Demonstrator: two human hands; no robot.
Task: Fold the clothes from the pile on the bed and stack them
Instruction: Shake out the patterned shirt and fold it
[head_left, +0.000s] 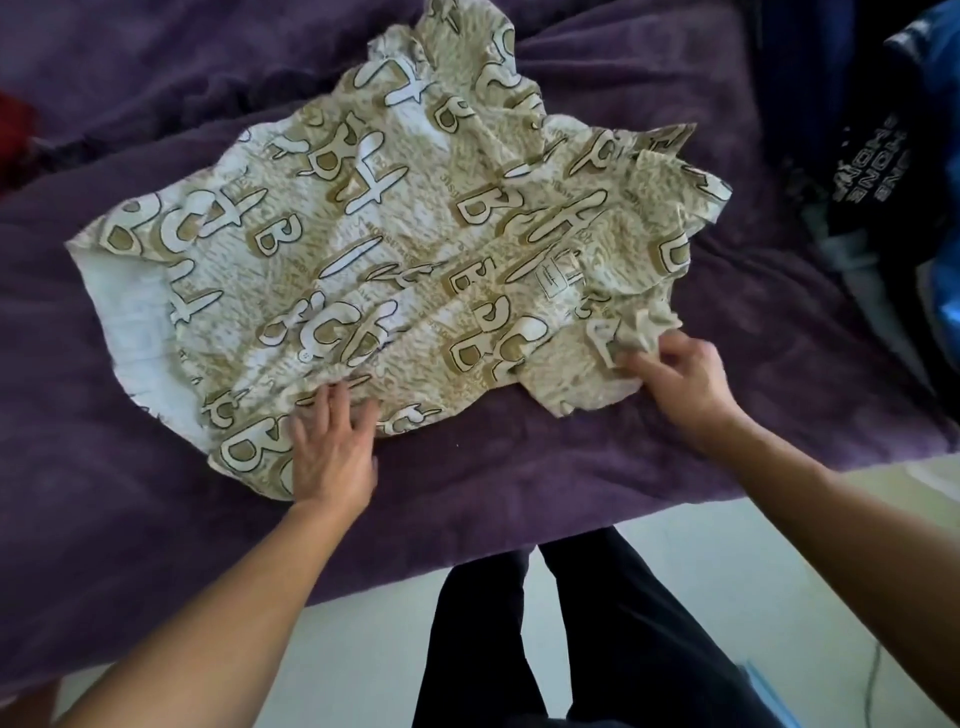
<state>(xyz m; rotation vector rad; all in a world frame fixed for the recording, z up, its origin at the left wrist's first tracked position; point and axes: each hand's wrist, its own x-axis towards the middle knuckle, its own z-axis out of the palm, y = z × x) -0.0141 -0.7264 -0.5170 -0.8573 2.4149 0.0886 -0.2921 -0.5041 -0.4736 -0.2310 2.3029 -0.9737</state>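
A cream shirt with gold and white letter print (395, 234) lies spread and wrinkled across the purple bed cover (545, 457). My left hand (332, 447) rests flat with fingers apart on the shirt's near edge. My right hand (680, 374) pinches a bunched bit of the shirt's fabric near its collar end, at the right side. The far end of the shirt is crumpled toward the back of the bed.
A pile of dark and blue clothes (883, 171), one black with white lettering, sits at the bed's right. Something red (15, 130) shows at the far left edge. The bed's near edge meets a pale floor (727, 597) where my dark-trousered legs (571, 649) stand.
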